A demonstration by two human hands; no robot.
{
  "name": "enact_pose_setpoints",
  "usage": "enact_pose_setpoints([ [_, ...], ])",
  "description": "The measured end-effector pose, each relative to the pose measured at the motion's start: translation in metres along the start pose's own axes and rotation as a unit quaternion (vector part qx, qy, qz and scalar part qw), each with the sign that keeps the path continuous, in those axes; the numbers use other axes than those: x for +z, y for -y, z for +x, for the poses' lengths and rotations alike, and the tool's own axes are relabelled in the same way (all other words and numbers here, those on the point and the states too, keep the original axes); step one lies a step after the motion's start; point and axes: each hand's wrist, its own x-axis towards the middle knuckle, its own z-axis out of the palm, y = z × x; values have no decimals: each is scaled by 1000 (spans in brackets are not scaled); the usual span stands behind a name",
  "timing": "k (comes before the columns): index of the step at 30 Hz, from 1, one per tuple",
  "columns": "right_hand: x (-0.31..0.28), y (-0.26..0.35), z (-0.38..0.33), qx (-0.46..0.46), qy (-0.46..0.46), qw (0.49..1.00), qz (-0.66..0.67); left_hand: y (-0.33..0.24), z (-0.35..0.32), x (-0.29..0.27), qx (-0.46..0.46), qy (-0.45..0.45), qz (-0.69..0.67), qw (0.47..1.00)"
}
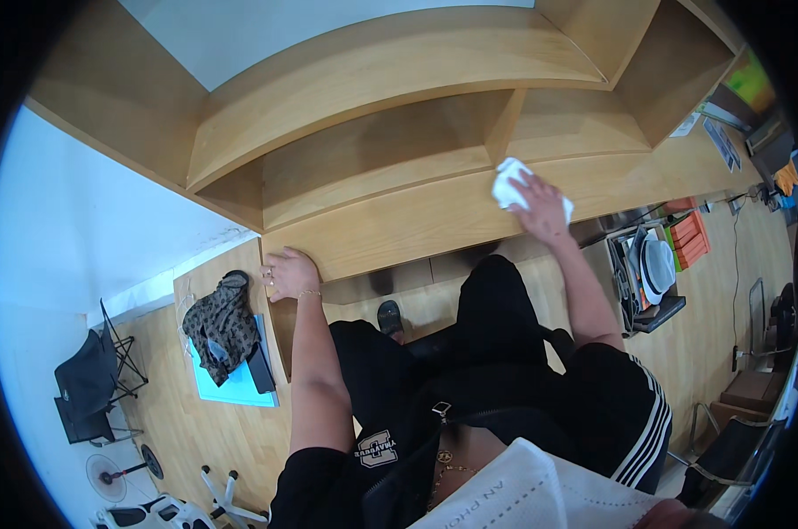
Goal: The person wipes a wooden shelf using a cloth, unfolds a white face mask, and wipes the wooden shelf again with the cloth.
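My right hand presses a crumpled white cloth onto the light wooden desk, just in front of the upright divider of the shelf unit. Parts of the cloth stick out beyond my fingertips and beside my palm. At the desk's left front corner, my left hand lies with its fingers apart over the edge, holding nothing. A bracelet circles that wrist.
A wooden shelf unit rises from the desk's back. On the left, a patterned dark cloth lies on a blue board atop a low wooden surface. A black folding chair stands beyond. An open drawer of items is at right.
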Motion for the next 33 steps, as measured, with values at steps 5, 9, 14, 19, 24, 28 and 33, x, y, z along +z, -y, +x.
enact_pose_setpoints([
  [5,-23,-99,-7,-11,-15,1000,-13,-3,0,9,5,-14,1,1000],
  [9,-20,-107,-6,26,-5,999,-30,-2,3,16,5,-27,14,1000],
  [14,-10,-47,-5,41,24,997,-58,2,5,9,0,-29,3,1000],
  [19,10,48,3,-4,9,998,-56,3,0,-10,-5,33,-21,999],
  [24,31,132,16,-23,2,999,-49,-2,-2,-8,-11,51,-35,998],
  [28,42,198,28,-94,55,994,-15,-1,2,6,-4,-31,-34,999],
  [33,56,269,45,-153,79,985,18,-1,3,-2,-8,1,-47,999],
])
